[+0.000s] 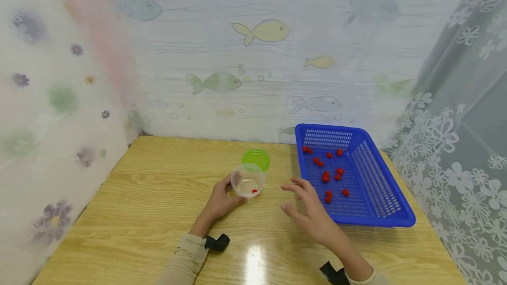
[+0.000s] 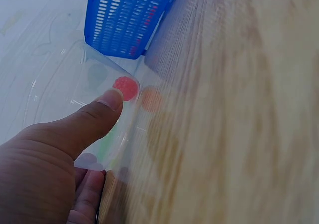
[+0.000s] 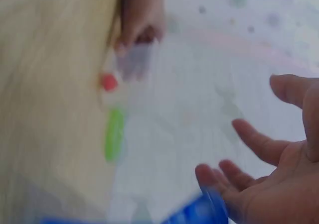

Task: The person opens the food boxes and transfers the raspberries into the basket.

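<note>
A clear plastic tub (image 1: 248, 180) stands on the table with one small red berry-like piece (image 2: 125, 88) at its bottom. My left hand (image 1: 222, 198) holds the tub from its left side, thumb in front and fingers behind the wall. My right hand (image 1: 310, 212) is in the air between the tub and a blue basket (image 1: 396, 188), fingers spread and nothing in them. Several red berry-like pieces (image 1: 325, 177) lie scattered over the basket's floor. In the right wrist view the basket's rim (image 3: 199, 211) shows just below my fingers.
Just behind the tub lies a round green lid (image 1: 256, 160) on the wooden table (image 1: 158, 179). A curtain with fish drawings (image 1: 222, 56) hangs along the table's back edge. At the right hangs a lace curtain (image 1: 459, 179), near the basket.
</note>
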`<act>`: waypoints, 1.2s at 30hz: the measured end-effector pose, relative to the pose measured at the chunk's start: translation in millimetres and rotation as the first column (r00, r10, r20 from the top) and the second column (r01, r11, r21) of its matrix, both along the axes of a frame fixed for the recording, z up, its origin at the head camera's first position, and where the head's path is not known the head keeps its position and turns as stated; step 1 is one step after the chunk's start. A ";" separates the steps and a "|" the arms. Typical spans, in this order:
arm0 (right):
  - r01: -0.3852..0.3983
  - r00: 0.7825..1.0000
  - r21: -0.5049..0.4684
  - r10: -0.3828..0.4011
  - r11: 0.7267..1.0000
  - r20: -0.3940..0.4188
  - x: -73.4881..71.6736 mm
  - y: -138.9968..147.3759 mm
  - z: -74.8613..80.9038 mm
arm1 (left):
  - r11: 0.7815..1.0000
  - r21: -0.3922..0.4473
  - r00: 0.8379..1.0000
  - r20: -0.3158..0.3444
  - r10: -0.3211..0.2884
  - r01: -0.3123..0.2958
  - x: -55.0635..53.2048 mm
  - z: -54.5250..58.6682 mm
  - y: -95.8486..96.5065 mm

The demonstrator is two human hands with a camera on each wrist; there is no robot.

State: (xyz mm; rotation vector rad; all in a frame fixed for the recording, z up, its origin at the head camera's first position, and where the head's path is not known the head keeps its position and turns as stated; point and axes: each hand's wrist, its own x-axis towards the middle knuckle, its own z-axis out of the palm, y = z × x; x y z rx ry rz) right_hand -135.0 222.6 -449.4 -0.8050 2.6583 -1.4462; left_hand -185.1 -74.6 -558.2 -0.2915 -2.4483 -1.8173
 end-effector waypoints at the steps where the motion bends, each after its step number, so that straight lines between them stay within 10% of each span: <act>1: 0.000 1.000 0.004 0.000 1.000 0.019 0.6 -9.3 -4.3 | 1.000 -0.003 1.000 -0.003 0.002 -0.002 -0.1 0.1 0.2; 8: 0.004 1.000 0.016 -0.004 1.000 0.016 -7.8 -61.9 -29.0 | 1.000 -0.025 0.999 -0.045 -0.001 -0.001 -1.3 0.8 0.4; 20: 0.060 0.995 0.204 -0.074 0.977 0.062 -79.3 -104.9 -46.4 | 1.000 0.002 1.000 -0.015 -0.001 0.001 1.0 7.3 1.9; 30: 0.123 0.980 0.676 -0.196 0.727 0.032 -91.9 -128.8 -16.7 | 1.000 -0.004 0.999 -0.049 -0.006 0.005 -1.0 0.4 1.3; 36: 0.060 0.981 0.728 -0.173 0.683 0.082 -103.6 -132.9 -16.3 | 1.000 0.006 0.999 -0.050 0.007 -0.007 -2.8 -0.5 2.9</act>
